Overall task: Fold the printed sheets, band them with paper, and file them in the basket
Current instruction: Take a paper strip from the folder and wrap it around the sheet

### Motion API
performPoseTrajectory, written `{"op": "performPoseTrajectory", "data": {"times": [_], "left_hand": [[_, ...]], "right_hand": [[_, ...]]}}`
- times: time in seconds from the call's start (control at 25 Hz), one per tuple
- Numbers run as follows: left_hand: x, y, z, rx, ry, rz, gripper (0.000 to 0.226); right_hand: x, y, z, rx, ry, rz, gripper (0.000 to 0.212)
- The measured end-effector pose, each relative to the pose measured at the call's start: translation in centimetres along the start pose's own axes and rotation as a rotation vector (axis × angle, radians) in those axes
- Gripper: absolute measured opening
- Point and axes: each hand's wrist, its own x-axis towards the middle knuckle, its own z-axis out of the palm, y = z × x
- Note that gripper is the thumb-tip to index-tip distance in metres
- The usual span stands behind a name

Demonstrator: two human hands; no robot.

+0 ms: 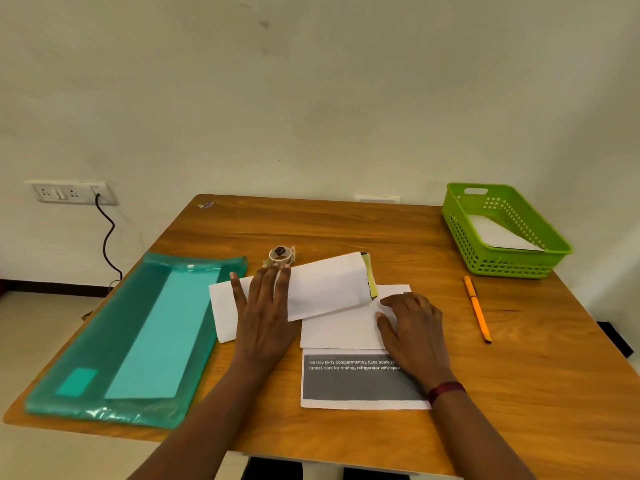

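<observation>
A printed sheet (360,382) with a grey text block lies near the table's front edge, its upper part folded over white. My right hand (412,330) presses flat on that fold. My left hand (265,313) lies flat, fingers spread, on a white folded sheet (325,289) that tilts up to the right, with a yellow paper strip (370,275) at its right end. Another white sheet (223,306) pokes out to the left under my left hand. The green basket (519,261) stands at the back right with a white folded paper (498,233) inside.
A teal plastic folder (114,341) with a lighter teal sheet covers the table's left side. A small tape roll (281,256) sits just beyond my left fingertips. An orange pen (477,308) lies right of the sheets. A wall socket with a black cable is at far left.
</observation>
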Motion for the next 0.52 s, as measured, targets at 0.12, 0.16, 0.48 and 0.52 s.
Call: {"op": "performPoseTrajectory", "data": {"times": [0.12, 0.16, 0.48, 0.52], "left_hand": [[-0.1, 0.06, 0.02, 0.041, -0.012, -0.024, 0.077], [-0.16, 0.12, -0.01, 0.048, -0.003, -0.038, 0.076], [-0.43, 0.43, -0.52, 0.031, 0.067, -0.073, 0.075], [-0.43, 0.49, -0.56, 0.022, 0.067, -0.083, 0.075]], "right_hand": [[-0.07, 0.15, 0.16, -0.083, -0.035, -0.023, 0.044], [-0.17, 0.12, 0.17, -0.105, -0.046, -0.026, 0.047], [-0.22, -0.52, -0.46, -0.142, 0.045, 0.032, 0.03], [-0.28, -0.56, -0.69, -0.136, 0.108, 0.063, 0.025]]}}
